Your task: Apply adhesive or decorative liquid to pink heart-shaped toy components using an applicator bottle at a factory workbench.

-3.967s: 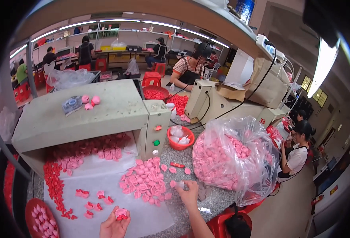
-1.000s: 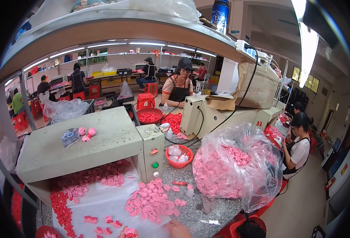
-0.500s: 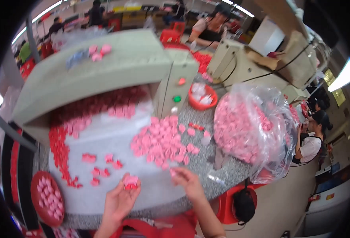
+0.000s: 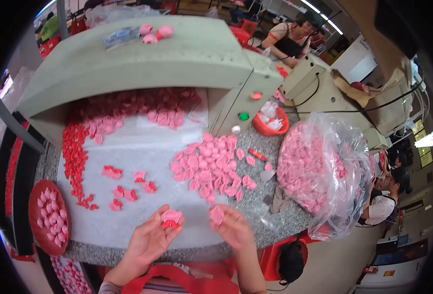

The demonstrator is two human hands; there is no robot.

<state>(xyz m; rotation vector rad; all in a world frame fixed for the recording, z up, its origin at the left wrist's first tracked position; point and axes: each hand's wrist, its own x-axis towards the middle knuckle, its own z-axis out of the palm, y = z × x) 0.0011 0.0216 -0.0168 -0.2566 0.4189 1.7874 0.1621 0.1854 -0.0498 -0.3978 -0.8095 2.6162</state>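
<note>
Clamping the left hand [image 4: 150, 236] on a pink-and-red piece [image 4: 171, 218] and the right hand [image 4: 235, 229] on a pink piece [image 4: 217, 215]; holding both, apart, above the white sheet [image 4: 113, 228] on the worktop [image 4: 255, 208], near the pink pile [image 4: 207, 164]. Probably handling light, soft and easily dented; gripping best by the rims.
</note>
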